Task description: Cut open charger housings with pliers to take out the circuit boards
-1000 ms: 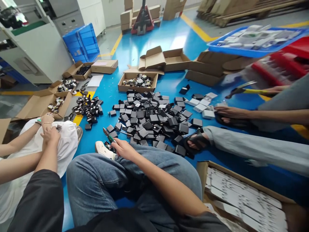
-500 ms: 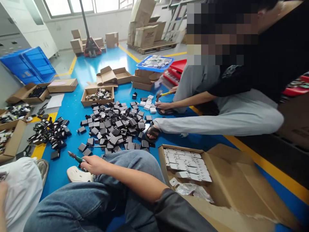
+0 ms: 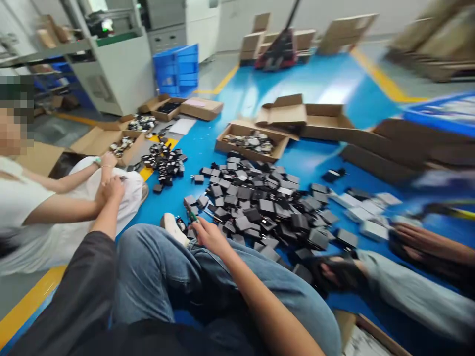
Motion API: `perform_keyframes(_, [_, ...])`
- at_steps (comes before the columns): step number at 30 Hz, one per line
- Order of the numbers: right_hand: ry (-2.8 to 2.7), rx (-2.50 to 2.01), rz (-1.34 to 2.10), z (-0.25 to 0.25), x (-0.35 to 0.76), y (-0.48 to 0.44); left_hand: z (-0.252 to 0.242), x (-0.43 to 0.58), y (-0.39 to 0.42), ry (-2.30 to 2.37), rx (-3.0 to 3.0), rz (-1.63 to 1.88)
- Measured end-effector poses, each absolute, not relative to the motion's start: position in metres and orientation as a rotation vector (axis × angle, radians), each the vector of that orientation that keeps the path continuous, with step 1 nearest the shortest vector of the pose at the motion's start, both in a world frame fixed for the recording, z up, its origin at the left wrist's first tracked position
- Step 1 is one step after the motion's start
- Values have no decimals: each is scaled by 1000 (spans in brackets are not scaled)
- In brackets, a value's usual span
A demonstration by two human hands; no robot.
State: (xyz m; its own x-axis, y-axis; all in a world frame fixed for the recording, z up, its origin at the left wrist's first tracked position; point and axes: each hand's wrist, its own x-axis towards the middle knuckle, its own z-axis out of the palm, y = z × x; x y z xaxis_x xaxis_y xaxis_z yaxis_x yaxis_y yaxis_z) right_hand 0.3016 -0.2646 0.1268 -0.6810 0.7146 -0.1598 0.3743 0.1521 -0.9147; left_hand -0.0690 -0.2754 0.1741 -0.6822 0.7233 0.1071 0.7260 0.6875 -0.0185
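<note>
My right hand (image 3: 210, 235) is closed round green-handled pliers (image 3: 193, 214), whose jaws point up and left. It rests above my right shin, at the near edge of a pile of black box-shaped plug adapters (image 3: 256, 207). My left hand (image 3: 113, 189) reaches out to the left, beside a co-worker's forearm and white-clad knee. Its fingers are curled, and a small dark thing shows at their tips, too blurred to name. A white shoe (image 3: 173, 228) lies just left of the pliers.
A smaller heap of black parts (image 3: 165, 160) lies left. Behind the pile stands a cardboard box (image 3: 252, 143) of mixed parts. White adapters (image 3: 367, 212) lie at right by another co-worker's hand (image 3: 426, 237) and sandalled foot (image 3: 337, 272). A blue crate (image 3: 176, 69) stands farther back.
The view has swung left, bringing in the seated co-worker on the left. My left hand has come into sight beside that person. My right hand still holds the pliers.
</note>
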Motion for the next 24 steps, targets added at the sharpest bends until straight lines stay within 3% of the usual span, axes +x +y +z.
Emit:
perform_keyframes(6, [-2139,-1077,1603,114,302,-268,148,-105,-285,-2768,-1148,22])
perform_keyframes(13, [-2238,-1179,1538,97,291,-261,155,-146,-276,-2802,-1400,103])
perform_keyframes(24, [-2583,-1348,1265,64,284,-248,150,-121,-305,-2768,-1368,-197])
